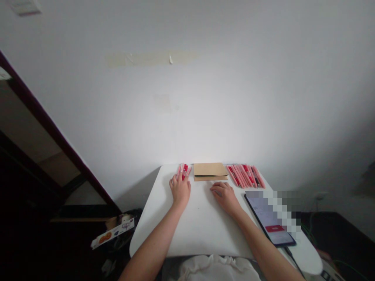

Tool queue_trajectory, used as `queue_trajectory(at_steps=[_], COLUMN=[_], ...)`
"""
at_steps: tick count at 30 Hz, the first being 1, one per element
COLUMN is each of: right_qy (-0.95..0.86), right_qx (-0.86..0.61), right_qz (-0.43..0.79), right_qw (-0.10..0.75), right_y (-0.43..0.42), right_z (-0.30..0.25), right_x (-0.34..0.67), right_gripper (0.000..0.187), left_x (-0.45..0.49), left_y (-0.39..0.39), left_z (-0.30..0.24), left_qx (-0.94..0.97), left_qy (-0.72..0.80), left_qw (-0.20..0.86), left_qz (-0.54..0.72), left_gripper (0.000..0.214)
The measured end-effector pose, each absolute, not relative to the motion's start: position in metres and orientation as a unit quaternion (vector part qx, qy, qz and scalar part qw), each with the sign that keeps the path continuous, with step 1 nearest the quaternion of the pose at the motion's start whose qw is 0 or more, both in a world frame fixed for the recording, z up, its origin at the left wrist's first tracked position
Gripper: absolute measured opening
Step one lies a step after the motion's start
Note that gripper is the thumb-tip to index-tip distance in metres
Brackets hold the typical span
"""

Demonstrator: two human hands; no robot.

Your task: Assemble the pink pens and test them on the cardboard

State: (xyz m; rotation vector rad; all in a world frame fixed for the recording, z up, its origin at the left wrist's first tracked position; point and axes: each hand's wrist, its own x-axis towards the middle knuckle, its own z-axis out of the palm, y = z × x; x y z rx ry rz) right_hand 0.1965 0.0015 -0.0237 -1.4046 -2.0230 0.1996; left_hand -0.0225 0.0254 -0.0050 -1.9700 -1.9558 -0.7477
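Observation:
My left hand (180,190) lies at the far left of the white table (205,226). Its fingers are stretched out and apart, with the tips touching a small group of red and pink pens (185,168), partly hidden beneath them. Right of it, against the wall, a brown kraft-paper folder or notebook (208,169) lies flat, its flap slightly raised. Just in front of that rests my right hand (225,196), palm down, fingers loosely bent and nothing visible in them. A larger row of pink, red and dark pens (245,176) lies side by side at the back right.
A phone (272,220), partly pixelated, lies at the table's right edge with a cable (293,259) running from it. The wall (187,117) stands directly behind the table. A printed box (113,233) and clutter sit on the left, below the table.

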Motion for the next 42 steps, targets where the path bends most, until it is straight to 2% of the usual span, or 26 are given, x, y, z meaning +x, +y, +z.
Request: queue_trajectory(at_steps=[7, 15, 26, 30, 35, 42], right_qy=[-0.773, -0.774, -0.777, -0.770, -0.743, -0.719], right_qx=[-0.537, -0.535, -0.519, -0.505, -0.479, -0.491], right_qz=[0.092, 0.085, 0.076, 0.091, 0.103, 0.036], right_qw=[0.325, 0.328, 0.348, 0.379, 0.456, 0.491], right_y=[0.003, 0.001, 0.004, 0.004, 0.005, 0.006], right_z=[-0.025, -0.023, -0.028, -0.029, -0.027, -0.026], right_x=[0.197, 0.197, 0.198, 0.199, 0.204, 0.210], right_gripper=[0.023, 0.022, 0.024, 0.027, 0.026, 0.031], left_x=[-0.023, -0.024, -0.025, -0.022, -0.018, -0.013], left_y=[0.026, 0.032, 0.033, 0.033, 0.028, 0.021], left_z=[-0.002, -0.009, -0.004, -0.005, -0.005, 0.000], left_qx=[-0.667, -0.668, -0.675, -0.699, -0.721, -0.749], left_qy=[-0.690, -0.683, -0.628, -0.576, -0.530, -0.503], left_qw=[0.135, 0.145, 0.137, 0.121, 0.103, 0.086], left_qz=[-0.248, -0.259, -0.363, -0.406, -0.433, -0.423], left_gripper=[0.052, 0.030, 0.019, 0.011, 0.015, 0.008])
